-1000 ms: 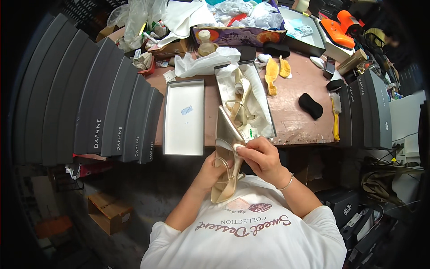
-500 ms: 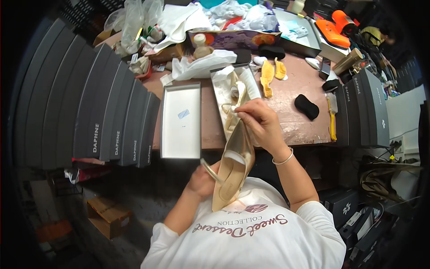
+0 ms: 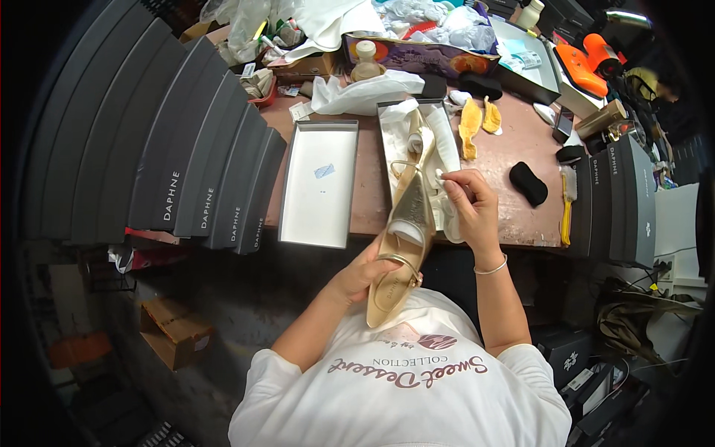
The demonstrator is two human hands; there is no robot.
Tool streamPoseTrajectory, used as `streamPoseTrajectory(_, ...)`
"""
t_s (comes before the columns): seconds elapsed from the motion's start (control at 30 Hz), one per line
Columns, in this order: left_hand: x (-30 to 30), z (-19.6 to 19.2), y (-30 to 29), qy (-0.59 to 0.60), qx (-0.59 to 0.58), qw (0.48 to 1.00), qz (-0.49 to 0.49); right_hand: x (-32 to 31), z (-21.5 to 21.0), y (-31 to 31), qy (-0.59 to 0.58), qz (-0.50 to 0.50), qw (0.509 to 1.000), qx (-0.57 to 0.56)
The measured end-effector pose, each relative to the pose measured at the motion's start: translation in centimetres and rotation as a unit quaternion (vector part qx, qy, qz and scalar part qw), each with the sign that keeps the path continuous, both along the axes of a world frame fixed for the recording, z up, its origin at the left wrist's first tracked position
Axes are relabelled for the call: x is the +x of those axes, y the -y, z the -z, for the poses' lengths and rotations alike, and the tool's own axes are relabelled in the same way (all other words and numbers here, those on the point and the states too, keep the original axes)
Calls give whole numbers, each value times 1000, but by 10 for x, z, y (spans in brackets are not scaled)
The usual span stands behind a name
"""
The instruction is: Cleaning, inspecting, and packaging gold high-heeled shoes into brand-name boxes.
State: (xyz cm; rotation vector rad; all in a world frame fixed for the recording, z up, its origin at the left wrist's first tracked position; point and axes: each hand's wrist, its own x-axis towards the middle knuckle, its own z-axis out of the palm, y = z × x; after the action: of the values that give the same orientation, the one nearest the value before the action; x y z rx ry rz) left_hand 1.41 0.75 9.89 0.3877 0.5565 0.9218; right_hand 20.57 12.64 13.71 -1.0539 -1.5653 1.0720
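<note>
Left hand [image 3: 363,274] clasps gold shoe [image 3: 414,206], right hand [image 3: 475,207] pinches white wad [image 3: 439,176] beyond; slack clasping could drop the shoe!

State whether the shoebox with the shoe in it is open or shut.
Open: the shoebox is uncovered, so a gold shoe and white paper show inside.
</note>
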Motion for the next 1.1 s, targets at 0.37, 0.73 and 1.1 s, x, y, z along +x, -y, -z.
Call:
streamPoseTrajectory(0.37, -24, 16, -3, 272, -73, 958, -47, 26, 29, 27, 25, 8, 998, -56)
streamPoseTrajectory(0.73, -31, 19, -1, 278, -17, 957, -75, 22, 27, 33, 44, -12, 997, -61)
streamPoseTrajectory(1.1, -18, -10, -15, -26, -17, 959, -283, 20, 49, 46, 10, -48, 990, -129)
